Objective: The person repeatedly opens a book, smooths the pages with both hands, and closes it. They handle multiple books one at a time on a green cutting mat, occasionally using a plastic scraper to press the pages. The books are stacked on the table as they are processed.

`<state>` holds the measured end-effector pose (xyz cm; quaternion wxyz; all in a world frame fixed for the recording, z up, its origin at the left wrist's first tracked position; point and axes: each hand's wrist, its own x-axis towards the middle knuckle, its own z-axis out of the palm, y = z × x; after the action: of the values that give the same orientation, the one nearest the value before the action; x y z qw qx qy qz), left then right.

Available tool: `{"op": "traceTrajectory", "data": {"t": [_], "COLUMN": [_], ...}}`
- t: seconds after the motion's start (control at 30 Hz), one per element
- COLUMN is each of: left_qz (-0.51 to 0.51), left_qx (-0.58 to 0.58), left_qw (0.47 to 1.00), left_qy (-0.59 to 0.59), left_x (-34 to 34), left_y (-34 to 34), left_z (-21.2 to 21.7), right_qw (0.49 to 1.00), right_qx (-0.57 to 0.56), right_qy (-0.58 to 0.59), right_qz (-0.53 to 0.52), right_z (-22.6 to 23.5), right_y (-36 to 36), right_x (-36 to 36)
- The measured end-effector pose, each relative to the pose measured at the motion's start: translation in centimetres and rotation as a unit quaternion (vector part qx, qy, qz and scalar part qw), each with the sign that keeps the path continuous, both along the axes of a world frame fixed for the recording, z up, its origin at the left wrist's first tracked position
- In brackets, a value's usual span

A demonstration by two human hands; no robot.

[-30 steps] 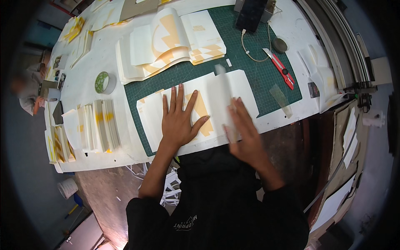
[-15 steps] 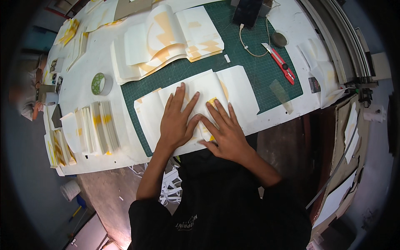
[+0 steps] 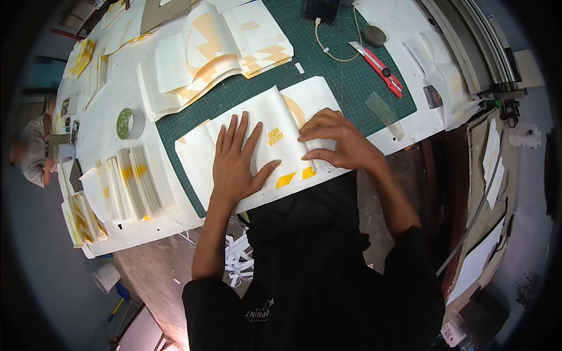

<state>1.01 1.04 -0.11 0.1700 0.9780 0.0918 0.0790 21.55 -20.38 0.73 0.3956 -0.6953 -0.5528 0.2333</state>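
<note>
A white folded paper sheet (image 3: 237,183) with yellow print lies before me at the near edge of the green cutting mat (image 3: 404,107). Flat on its left half rests my left hand (image 3: 237,164), fingers spread. At the raised fold right of the print, my right hand (image 3: 345,140) is curled, its thumb and fingertips closing on the paper along that fold. A pale orange shape shows on the paper just beyond it. Behind, a stack of similar printed sheets (image 3: 167,82) lies partly curled open.
A red utility knife (image 3: 380,71), a clear tape strip (image 3: 383,114) and a phone (image 3: 322,7) with a cable lie to the right. Leftward are a green-centred tape roll (image 3: 130,123) and folded paper bundles (image 3: 132,181). Another person (image 3: 38,146) sits at the far left.
My right hand has lifted off the flat paper and shifted right, curling its fingers at the fold. The yellow print is uncovered. My left hand stays flat, moved slightly left.
</note>
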Motion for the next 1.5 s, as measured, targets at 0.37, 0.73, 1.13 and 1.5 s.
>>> {"op": "traceTrajectory", "data": {"t": [0.37,0.73,1.13,1.5], "left_qz": [0.001,0.000,0.004,0.004], "left_qx": [-0.010,0.008,0.025,0.028], "left_qw": [1.000,1.000,1.000,1.000], "left_qy": [0.007,0.008,0.012,0.002], "left_x": [0.0,0.2,0.3,0.1], "left_y": [0.0,-0.3,-0.4,-0.5], "left_z": [0.2,0.4,0.1,0.0], "right_qw": [0.999,0.999,0.998,0.997], "right_qx": [0.010,0.004,0.011,0.008], "right_qy": [-0.046,-0.053,-0.060,-0.073], "right_qz": [-0.010,-0.004,-0.004,0.009], "right_z": [-1.0,-1.2,-1.6,-1.6], "right_y": [0.4,0.0,-0.3,-0.5], "right_x": [-0.4,-0.2,0.0,0.0]}}
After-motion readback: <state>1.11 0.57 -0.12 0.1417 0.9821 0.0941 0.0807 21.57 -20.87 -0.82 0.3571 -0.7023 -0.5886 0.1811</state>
